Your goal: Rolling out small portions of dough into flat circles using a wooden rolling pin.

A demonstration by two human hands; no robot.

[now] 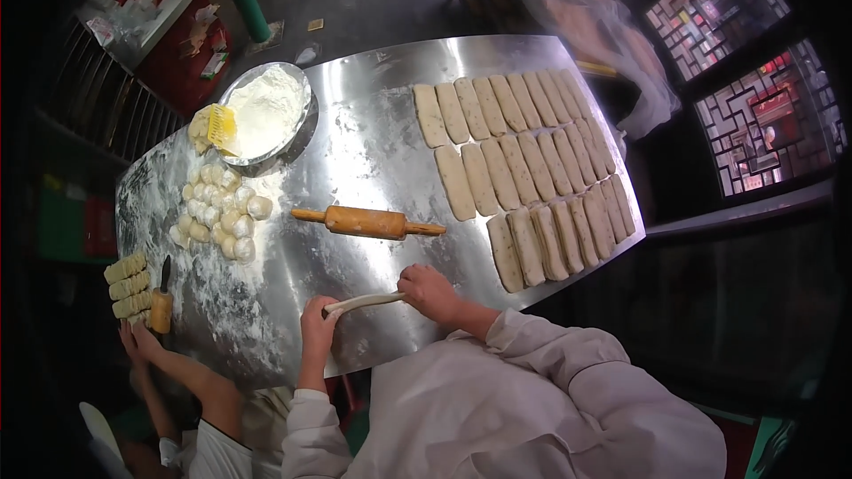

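Hands worked at the near table edge: left hand (318, 326) and right hand (429, 291) each pinched an end of a dough strip (366, 302). Three rows of shaped pieces (524, 168) lay far right; dough balls (222, 213) at left remained unshaped.

Table (373, 151) glossy metal, flour-dusted; rolling pin (366, 222) smooth wood; dough strip (364, 302) matt, probably soft.
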